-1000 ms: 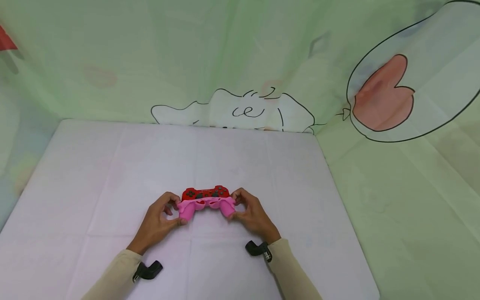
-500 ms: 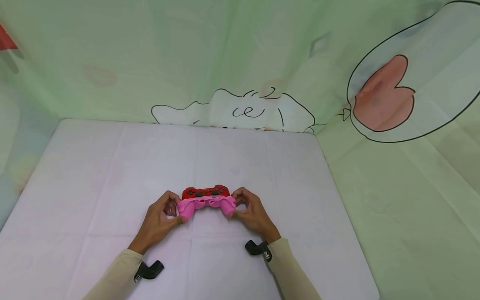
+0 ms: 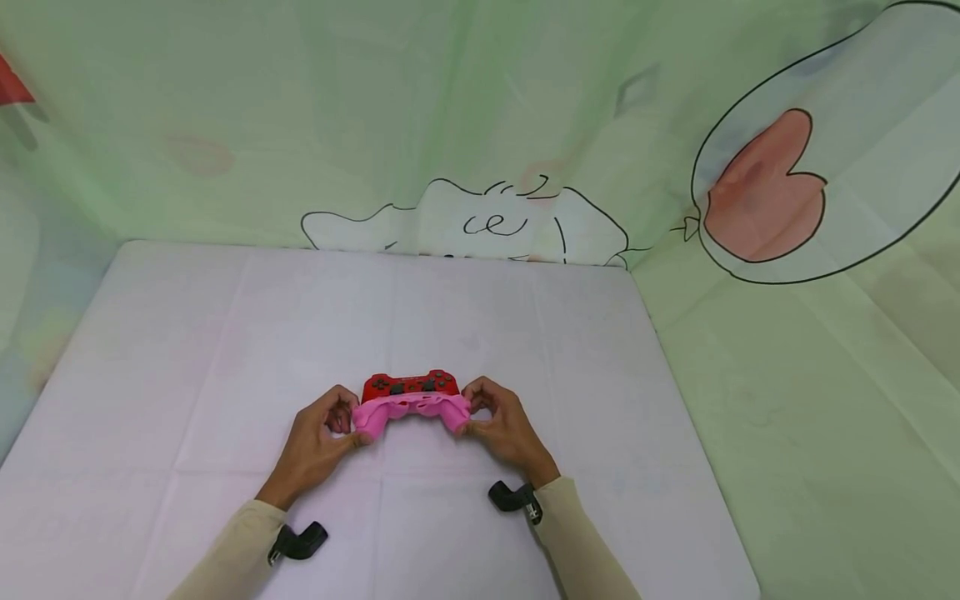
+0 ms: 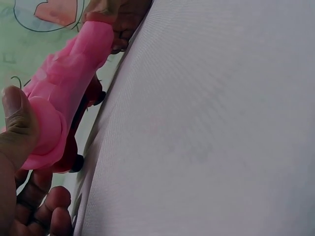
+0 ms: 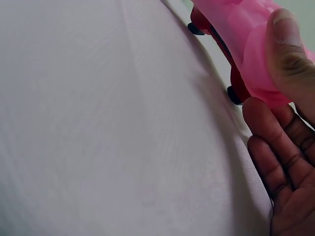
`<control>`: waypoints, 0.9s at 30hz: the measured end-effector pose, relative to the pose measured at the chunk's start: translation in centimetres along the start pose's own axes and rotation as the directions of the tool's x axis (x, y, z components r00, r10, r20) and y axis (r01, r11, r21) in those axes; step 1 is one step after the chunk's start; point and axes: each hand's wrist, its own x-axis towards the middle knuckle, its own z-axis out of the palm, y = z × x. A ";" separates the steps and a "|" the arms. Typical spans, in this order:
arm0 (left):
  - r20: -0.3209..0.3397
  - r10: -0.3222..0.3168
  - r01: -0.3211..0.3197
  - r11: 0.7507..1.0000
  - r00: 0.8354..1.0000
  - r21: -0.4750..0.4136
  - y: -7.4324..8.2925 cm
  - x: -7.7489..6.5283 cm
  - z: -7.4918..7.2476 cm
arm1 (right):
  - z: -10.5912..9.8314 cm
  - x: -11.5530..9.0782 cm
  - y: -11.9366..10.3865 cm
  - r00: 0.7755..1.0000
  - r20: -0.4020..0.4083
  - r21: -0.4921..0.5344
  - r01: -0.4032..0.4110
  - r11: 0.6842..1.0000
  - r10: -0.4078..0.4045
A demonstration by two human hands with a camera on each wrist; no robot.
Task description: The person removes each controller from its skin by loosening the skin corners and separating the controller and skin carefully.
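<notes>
A red game controller (image 3: 410, 384) with dark buttons and sticks is held between two hands over the table. A soft pink silicone cover (image 3: 412, 405) wraps its grips and near part, while the red far part shows bare. On the left, my left hand (image 3: 318, 437) pinches the cover and controller, thumb on the pink grip. My right hand (image 3: 507, 427) pinches the opposite end in the same way. Both wrist views show a thumb pressing the pink cover (image 4: 69, 78), with the red controller (image 5: 238, 84) peeking out beyond it. The controller's underside is hidden in the head view.
A white-covered table (image 3: 225, 333) lies under the hands. Behind it hangs a green printed curtain (image 3: 360, 108), which continues along both sides. Black wrist cameras (image 3: 300, 541) sit on the two forearms.
The pink cover has shifted slightly over the controller, and its openings look narrower than a second ago. Both hands stay almost in place, with their pinch kept.
</notes>
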 end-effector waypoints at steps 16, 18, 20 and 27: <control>-0.025 0.022 -0.021 0.999 0.999 0.049 -0.5 0.1 0.4 | 0.4 -0.3 0.0 1.000 -0.028 0.005 0.011 1.000 -0.011; -0.030 0.016 -0.015 0.998 0.999 0.055 -0.5 0.1 0.4 | 0.4 -0.3 0.1 0.999 -0.030 0.003 0.021 1.000 -0.021; -0.036 0.008 -0.006 0.998 0.999 0.058 -0.5 0.1 0.4 | 0.5 -0.2 0.1 0.999 -0.033 -0.002 0.031 1.000 -0.031; -0.047 0.002 0.000 0.999 0.999 0.050 -0.4 0.1 0.4 | 0.7 -0.2 0.1 0.998 -0.046 -0.006 0.030 1.000 -0.030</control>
